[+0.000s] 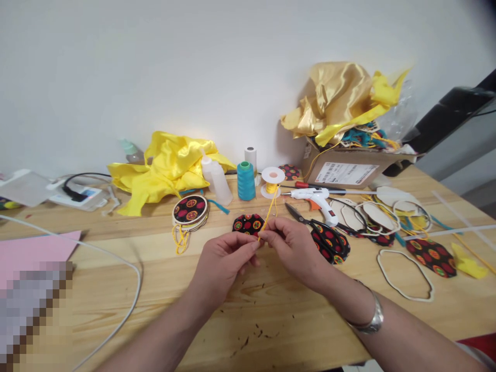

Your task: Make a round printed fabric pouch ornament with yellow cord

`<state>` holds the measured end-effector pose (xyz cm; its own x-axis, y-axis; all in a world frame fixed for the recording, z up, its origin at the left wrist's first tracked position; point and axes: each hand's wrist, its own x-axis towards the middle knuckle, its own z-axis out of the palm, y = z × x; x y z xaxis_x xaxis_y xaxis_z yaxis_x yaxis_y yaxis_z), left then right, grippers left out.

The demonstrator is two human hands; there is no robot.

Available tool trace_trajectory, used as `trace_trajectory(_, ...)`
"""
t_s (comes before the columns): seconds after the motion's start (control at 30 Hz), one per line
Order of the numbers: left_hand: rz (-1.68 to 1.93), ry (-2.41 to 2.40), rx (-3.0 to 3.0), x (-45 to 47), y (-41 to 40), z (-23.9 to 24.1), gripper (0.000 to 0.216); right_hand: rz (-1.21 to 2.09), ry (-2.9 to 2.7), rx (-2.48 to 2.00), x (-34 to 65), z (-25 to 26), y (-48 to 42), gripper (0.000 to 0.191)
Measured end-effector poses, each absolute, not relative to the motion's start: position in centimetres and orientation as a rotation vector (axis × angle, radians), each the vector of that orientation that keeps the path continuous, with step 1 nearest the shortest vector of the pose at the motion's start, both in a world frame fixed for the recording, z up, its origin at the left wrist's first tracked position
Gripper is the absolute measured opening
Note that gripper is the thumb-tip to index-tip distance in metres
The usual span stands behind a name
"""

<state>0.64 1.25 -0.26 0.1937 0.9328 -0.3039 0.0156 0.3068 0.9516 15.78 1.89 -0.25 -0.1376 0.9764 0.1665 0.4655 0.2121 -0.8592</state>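
Observation:
Both my hands meet over the middle of the table, pinching a yellow cord (267,219). My left hand (229,258) is closed, thumb against forefinger, at the cord's lower end. Close beside it, my right hand (291,246) pinches the same cord. From my fingers the cord runs up to a white spool (273,176) wound with yellow cord. Behind my fingertips lies a dark patterned fabric piece (247,224). Black-handled scissors (306,219) rest on another patterned piece (336,242), just right of my right hand.
A white glue gun (315,199) lies behind the scissors. Nearby stand a teal thread cone (245,181) and plastic squeeze bottles (219,182). Thin wooden frames (405,274) spread to the right, before a cardboard box (337,168). Yellow satin (166,168) and a white cable (127,263) lie left.

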Motion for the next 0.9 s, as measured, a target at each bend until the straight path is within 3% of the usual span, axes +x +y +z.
trace_trajectory(0.13,0.970,1.276,1.328,0.87,1.11,0.06,0.006,0.840,-1.719,-1.356,15.74,-0.25,1.87,0.019)
trace_trajectory(0.47,1.158,1.287,1.866,1.00,0.50,-0.39,0.012,0.886,-1.709,-1.384,15.63,-0.05,1.74,0.019)
trace_trajectory(0.7,1.053,1.221,1.692,0.55,0.69,0.25,0.019,0.894,-1.744,-1.382,15.75,-0.22,1.79,0.019)
trace_trajectory(0.9,0.914,1.221,1.211,0.73,1.38,-0.34,0.011,0.902,-1.748,-1.345,15.77,-0.27,1.78,0.018)
